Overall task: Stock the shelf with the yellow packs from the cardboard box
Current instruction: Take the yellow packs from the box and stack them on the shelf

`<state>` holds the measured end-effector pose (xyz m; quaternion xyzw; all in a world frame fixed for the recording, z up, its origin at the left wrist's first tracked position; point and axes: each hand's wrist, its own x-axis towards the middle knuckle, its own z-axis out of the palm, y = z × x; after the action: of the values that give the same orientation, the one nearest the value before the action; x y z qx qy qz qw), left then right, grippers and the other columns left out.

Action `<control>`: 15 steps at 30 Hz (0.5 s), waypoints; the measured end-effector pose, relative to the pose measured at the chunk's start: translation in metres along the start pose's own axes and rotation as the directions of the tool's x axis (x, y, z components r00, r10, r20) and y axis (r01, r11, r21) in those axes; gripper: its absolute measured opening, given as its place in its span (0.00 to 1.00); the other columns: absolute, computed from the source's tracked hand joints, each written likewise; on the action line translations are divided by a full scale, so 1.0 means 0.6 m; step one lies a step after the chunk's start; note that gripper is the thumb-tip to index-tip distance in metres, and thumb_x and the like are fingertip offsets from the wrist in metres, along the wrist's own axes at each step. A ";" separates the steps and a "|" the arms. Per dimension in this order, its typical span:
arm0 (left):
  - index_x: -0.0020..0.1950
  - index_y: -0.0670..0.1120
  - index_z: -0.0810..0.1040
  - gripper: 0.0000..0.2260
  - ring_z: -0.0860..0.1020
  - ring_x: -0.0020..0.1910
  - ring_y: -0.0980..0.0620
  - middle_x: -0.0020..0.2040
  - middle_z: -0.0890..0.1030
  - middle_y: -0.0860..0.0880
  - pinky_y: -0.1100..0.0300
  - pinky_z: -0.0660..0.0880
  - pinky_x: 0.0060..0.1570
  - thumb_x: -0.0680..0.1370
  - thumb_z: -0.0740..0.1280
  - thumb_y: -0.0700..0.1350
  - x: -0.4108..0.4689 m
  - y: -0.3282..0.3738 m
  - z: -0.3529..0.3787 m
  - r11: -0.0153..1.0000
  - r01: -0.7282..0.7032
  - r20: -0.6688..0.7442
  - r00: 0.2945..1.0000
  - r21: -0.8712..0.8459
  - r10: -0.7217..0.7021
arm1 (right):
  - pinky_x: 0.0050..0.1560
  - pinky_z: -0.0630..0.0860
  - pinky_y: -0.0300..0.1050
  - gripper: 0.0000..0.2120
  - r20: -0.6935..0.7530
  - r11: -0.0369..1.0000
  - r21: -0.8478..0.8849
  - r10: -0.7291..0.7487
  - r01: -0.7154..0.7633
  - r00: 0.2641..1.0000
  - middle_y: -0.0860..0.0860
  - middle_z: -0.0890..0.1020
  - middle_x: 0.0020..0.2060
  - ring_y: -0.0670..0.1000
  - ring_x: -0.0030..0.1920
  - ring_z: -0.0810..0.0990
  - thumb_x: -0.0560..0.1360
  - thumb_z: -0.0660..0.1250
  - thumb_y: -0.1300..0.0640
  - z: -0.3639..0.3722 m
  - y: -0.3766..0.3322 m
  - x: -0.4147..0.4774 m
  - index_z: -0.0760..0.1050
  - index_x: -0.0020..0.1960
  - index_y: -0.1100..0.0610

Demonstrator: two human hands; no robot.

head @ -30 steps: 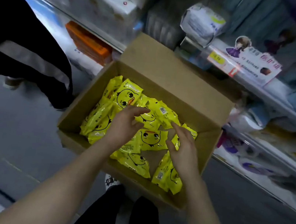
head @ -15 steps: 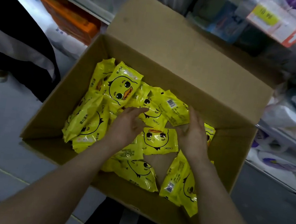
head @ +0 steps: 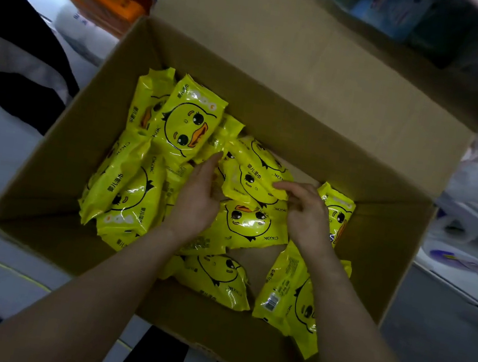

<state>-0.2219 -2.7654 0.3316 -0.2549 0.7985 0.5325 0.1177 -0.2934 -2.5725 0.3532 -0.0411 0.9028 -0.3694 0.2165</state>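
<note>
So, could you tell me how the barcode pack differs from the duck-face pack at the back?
The duck-face pack lies face up at the far left, atop other packs; the barcode pack shows its printed back at the near right. The duck-face pack is uncovered; the right forearm overlaps the barcode pack. Both are glossy yellow.
</note>
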 end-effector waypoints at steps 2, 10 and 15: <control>0.76 0.51 0.64 0.31 0.70 0.67 0.45 0.70 0.67 0.46 0.44 0.72 0.64 0.76 0.64 0.30 -0.007 0.002 -0.003 1.000 -0.004 0.016 1.000 0.009 0.004 | 0.50 0.72 0.39 0.24 -0.010 1.000 -0.017 -0.002 0.002 1.000 0.49 0.76 0.48 0.54 0.51 0.79 0.72 0.59 0.73 0.001 0.000 0.004 0.81 0.57 0.50; 0.71 0.56 0.69 0.22 0.76 0.61 0.50 0.66 0.75 0.50 0.53 0.73 0.62 0.78 0.65 0.56 -0.019 0.029 0.005 0.998 0.063 0.041 0.997 -0.023 -0.062 | 0.59 0.66 0.43 0.14 -0.010 0.992 -0.120 0.045 -0.046 0.999 0.54 0.73 0.60 0.57 0.63 0.70 0.74 0.71 0.47 0.021 -0.010 0.057 0.77 0.56 0.53; 0.70 0.56 0.70 0.28 0.79 0.55 0.47 0.64 0.76 0.47 0.56 0.79 0.51 0.75 0.68 0.34 0.004 0.018 0.010 0.990 0.136 0.062 0.989 -0.022 -0.134 | 0.65 0.63 0.39 0.26 0.093 0.980 -0.173 -0.083 0.098 0.992 0.54 0.75 0.67 0.56 0.67 0.72 0.76 0.70 0.58 0.028 -0.002 0.070 0.70 0.72 0.52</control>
<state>-0.2304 -2.7571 0.3365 -0.2936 0.7684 0.5413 0.1743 -0.3242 -2.5941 0.3284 -0.1168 0.9192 -0.2950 0.2331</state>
